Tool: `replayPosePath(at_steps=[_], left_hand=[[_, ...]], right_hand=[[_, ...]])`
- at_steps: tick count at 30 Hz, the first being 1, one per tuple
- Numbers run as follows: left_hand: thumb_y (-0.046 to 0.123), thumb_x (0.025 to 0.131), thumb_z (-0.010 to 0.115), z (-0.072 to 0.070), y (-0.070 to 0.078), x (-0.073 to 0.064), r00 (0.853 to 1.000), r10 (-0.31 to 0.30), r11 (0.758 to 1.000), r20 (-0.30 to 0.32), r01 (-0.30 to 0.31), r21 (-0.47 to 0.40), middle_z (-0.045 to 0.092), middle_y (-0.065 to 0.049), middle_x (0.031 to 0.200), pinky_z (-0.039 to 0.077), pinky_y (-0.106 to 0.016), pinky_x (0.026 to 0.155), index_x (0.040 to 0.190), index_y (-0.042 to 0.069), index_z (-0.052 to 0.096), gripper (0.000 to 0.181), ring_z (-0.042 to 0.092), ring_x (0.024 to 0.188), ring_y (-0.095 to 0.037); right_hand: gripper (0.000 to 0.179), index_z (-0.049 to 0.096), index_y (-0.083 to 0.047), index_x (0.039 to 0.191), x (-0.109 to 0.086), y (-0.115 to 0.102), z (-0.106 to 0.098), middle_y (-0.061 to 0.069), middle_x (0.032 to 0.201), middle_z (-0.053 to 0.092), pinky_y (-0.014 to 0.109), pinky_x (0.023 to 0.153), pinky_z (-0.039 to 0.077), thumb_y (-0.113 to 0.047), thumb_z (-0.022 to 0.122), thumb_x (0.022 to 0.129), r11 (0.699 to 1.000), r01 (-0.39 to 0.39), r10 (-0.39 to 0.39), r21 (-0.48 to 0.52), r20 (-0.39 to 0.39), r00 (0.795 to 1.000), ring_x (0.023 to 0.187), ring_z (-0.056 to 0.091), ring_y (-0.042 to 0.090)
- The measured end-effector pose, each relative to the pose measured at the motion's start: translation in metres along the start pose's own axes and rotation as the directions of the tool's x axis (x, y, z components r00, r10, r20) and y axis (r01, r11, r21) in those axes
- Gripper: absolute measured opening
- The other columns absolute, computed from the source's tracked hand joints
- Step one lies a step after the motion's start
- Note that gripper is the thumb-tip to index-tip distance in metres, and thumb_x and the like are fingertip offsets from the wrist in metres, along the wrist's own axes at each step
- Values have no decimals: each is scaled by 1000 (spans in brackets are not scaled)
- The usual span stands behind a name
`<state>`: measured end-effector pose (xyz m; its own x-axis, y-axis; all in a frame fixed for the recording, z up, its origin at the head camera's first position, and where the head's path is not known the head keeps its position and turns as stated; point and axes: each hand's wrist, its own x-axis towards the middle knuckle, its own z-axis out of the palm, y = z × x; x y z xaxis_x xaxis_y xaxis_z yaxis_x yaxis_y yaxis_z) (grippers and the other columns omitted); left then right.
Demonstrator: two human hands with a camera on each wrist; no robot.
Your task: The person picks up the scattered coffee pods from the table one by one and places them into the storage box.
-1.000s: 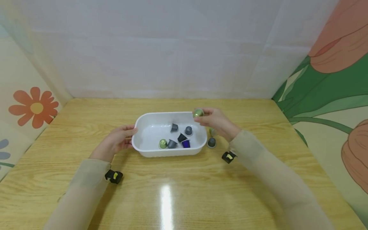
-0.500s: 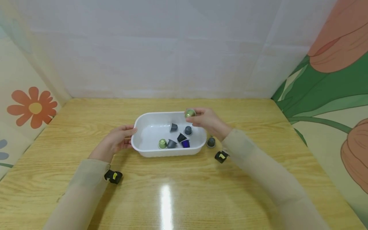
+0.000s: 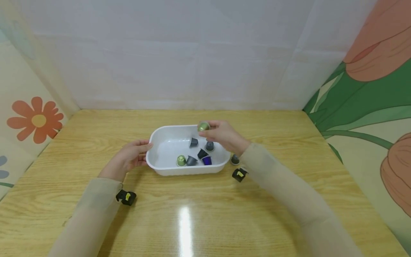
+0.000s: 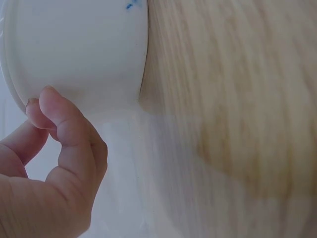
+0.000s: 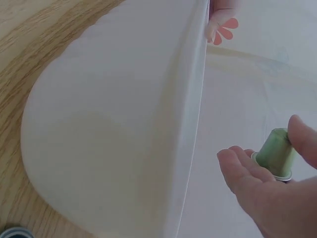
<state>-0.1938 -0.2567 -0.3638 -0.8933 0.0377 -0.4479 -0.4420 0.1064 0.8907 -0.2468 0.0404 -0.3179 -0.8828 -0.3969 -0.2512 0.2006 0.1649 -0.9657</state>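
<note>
A white oval-ended tub [image 3: 167,171] stands on the table, with several coffee capsules inside. My left hand [image 3: 130,157] grips its left rim, thumb on top and fingers beneath; the left wrist view shows the fingers [image 4: 64,114] at the tub's outer wall. Over the tub's back right part my right hand [image 3: 223,135] pinches a green coffee capsule [image 3: 203,126] between thumb and fingers. That green capsule [image 5: 275,153] shows in the right wrist view, its silver rim towards the palm. In the tub lie a light green capsule [image 3: 181,160], a purple one [image 3: 207,160] and grey and black ones.
Just outside the tub's right end a dark grey capsule [image 3: 235,159] sits on the wooden table [image 3: 205,214], partly behind the right wrist. A white sheet [image 3: 192,64] hangs at the back edge. Flower-patterned panels [image 3: 369,107] flank the table.
My right hand has moved left with the green capsule, from the tub's right end further over the tub. The left hand has stayed at the rim.
</note>
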Motion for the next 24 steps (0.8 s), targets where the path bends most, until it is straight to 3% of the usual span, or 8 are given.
replayPosePath(at_steps=[11, 20, 24], left_hand=[[24, 106, 51, -1, 1, 1, 1000, -12, 1000, -1, 12, -8, 57, 4, 91, 55, -22, 64, 143, 2, 37, 45, 58, 73, -9], [23, 106, 51, 0, 3, 0, 1000, -17, 1000, 1, 17, -18, 57, 4, 90, 55, -22, 63, 145, 2, 36, 47, 58, 73, -10], [22, 106, 51, 1, 3, -1, 1000, -8, 1000, 10, 9, -25, 58, 5, 87, 55, -22, 63, 139, 2, 41, 40, 58, 72, -9]], right_hand=[[45, 57, 1, 136, 9, 0, 20, 21, 132, 60, 43, 109, 46, 2, 68, 92, 1000, -29, 29, -9, 11, 1000, 125, 56, 38], [46, 57, -2, 138, 13, 1, 29, 19, 131, 61, 41, 108, 47, -1, 68, 93, 999, -41, 42, -28, 20, 999, 126, 57, 35], [49, 55, -2, 140, 15, -1, 35, 17, 131, 60, 40, 107, 47, -3, 69, 93, 997, -60, 61, -38, 27, 998, 121, 59, 31]])
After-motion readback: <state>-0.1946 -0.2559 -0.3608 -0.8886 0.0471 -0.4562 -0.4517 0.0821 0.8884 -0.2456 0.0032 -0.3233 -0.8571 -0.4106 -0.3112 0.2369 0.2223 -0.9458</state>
